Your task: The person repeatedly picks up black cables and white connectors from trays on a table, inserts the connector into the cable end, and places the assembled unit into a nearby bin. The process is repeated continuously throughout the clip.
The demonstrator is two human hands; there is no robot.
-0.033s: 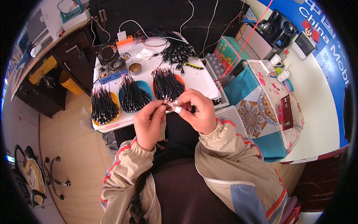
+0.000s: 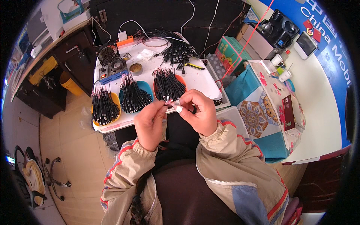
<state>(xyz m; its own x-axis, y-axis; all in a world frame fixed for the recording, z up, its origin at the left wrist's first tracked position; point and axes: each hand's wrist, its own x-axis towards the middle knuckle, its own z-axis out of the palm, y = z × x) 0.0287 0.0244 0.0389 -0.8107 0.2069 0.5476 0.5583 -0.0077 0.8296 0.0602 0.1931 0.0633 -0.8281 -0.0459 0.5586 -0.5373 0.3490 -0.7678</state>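
Only slightly moved since the earlier frame are the left hand (image 2: 150,122) and the right hand (image 2: 199,112). The left pinches thin wire ends (image 2: 167,100) at the worktop's (image 2: 200,80) near edge; whether the right grips, I cannot tell. White lettering (image 2: 323,33) marks a blue wall banner (image 2: 340,108). Trays (image 2: 145,87) of black cables (image 2: 134,96) stand along that near edge, pliers (image 2: 195,66) toward the right edge, above a tiled floor (image 2: 82,157).

White lettering (image 2: 333,51) crosses a blue wall panel (image 2: 338,120).

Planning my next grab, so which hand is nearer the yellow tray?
Left. The left hand is to the right of the yellow tray; the right hand is farther right, past the left.
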